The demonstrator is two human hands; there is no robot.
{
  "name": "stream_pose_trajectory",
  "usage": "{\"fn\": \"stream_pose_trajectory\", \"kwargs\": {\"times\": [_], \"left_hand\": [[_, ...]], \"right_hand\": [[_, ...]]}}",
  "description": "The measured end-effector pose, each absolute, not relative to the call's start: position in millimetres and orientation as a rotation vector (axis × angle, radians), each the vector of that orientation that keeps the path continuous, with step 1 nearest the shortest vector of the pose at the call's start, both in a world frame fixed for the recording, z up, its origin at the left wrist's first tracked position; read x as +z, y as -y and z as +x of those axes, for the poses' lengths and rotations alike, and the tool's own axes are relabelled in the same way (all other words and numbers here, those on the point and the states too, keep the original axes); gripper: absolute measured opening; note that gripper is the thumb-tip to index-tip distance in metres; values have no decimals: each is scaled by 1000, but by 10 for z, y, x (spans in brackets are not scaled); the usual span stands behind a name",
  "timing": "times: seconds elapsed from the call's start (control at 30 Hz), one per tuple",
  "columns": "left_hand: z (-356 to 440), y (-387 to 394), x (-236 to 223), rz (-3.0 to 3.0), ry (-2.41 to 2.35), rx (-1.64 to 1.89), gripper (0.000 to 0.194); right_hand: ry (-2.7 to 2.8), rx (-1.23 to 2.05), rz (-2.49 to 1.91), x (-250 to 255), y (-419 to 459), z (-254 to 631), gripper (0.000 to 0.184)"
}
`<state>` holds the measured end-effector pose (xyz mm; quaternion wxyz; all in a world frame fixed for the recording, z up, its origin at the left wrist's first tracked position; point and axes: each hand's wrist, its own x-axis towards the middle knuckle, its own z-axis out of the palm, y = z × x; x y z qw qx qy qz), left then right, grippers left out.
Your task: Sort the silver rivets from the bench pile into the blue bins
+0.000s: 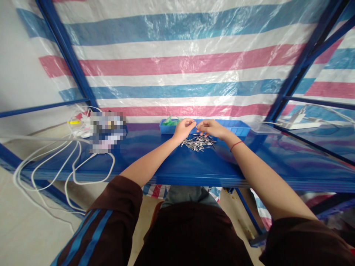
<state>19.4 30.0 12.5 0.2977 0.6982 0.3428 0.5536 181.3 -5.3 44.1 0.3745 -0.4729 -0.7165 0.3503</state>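
Observation:
A loose pile of several small metal pins point(198, 142) lies on the blue shelf point(177, 166) in front of me. Just above the pile my left hand point(183, 129) and my right hand point(211, 128) meet fingertip to fingertip, both pinched closed. A thin metal pin seems to sit between the fingertips, too small to be sure which hand grips it. A red string circles my right wrist point(236, 145). Behind the hands stands a shallow blue tray point(235, 128) with green pieces at its left end point(169, 121).
White cables point(69, 162) loop over the shelf's left part and hang off its front edge, beside a blurred box point(107, 131). A clear plastic lid point(264, 128) lies right of the tray. Blue frame posts point(66, 51) and a striped tarp point(177, 62) close the back.

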Motion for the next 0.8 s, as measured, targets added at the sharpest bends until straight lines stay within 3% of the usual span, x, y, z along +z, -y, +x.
{"fn": "stream_pose_trajectory", "kwargs": {"times": [0.8], "left_hand": [[203, -200, 170, 1892, -831, 1454, 10]], "right_hand": [[1838, 761, -1161, 447, 24, 1861, 14]]}}
